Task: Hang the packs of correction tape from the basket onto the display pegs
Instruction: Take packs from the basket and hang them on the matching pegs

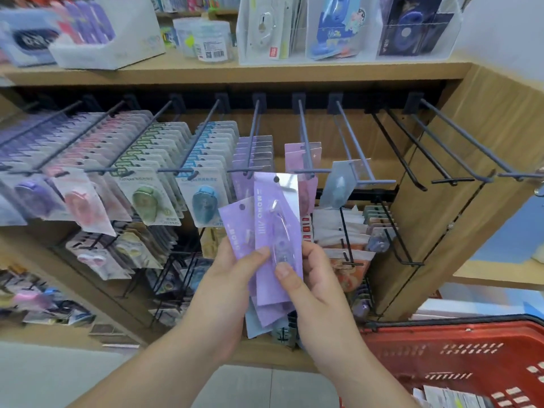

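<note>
I hold a fanned bunch of purple correction tape packs in front of the display pegs. My left hand [232, 275] grips the bunch, its thumb lying across the front. My right hand [309, 278] pinches the frontmost purple pack [278, 231], which stands upright with its hang hole at the top. A second purple pack [237, 223] leans to the left behind it. Right behind the front pack's top is a peg [254, 131] loaded with matching purple packs. The red basket [459, 354] sits at the lower right.
Pegs to the left carry full rows of purple, pink, green and blue packs. A peg [353, 142] to the right holds one blue-grey pack, and three pegs [459, 136] further right are bare. A wooden shelf [235, 70] with clear boxes runs above.
</note>
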Motion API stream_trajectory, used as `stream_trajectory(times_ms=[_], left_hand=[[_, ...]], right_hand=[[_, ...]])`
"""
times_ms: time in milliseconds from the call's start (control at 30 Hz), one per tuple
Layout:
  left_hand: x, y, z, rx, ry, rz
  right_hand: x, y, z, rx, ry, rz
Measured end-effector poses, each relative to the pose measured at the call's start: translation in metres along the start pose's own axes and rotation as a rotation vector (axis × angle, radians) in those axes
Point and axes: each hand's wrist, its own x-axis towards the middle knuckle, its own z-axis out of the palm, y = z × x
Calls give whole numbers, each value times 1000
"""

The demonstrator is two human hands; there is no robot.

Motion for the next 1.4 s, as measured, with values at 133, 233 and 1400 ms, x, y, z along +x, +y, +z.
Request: stream_trajectory(times_ms=[133, 233, 1400], left_hand=[[-2, 0, -19, 26, 18, 48], [-5, 2, -30, 13, 49, 74], [-1, 14, -52, 75, 143, 101]], right_hand=[[6, 6, 8, 100, -76, 44], [12, 9, 10, 135, -71, 57], [18, 1, 30, -216, -46, 111]])
